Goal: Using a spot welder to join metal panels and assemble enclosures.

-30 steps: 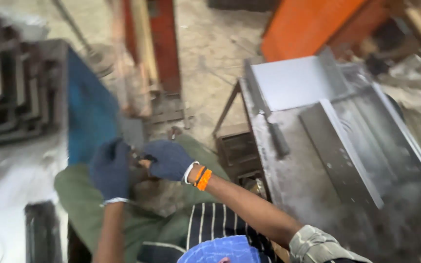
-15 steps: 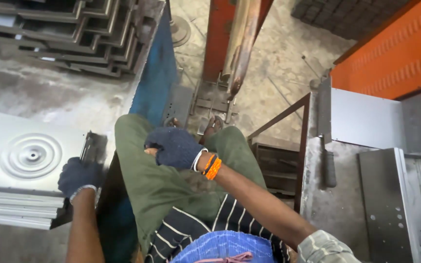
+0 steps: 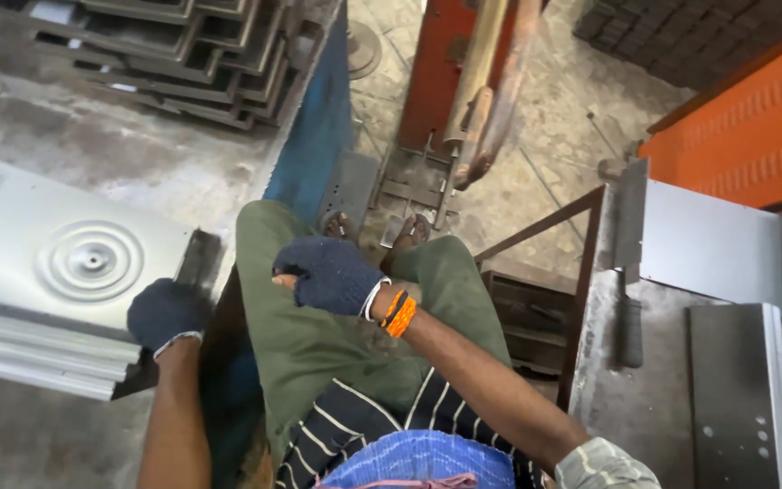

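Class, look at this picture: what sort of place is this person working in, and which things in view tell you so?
Most likely a sheet-metal fabrication workshop: stamped grey metal panels under the gloved left hand, stacked pressed metal trays on the bench, and an orange machine frame on a rough concrete floor.

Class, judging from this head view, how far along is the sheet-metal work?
Done: pressed panels with a stamped ring lie stacked on the left table.
In hand: the gloved left hand grips the stack's edge; the right hand rests on the knee.
Left: flat sheets wait on the right bench.
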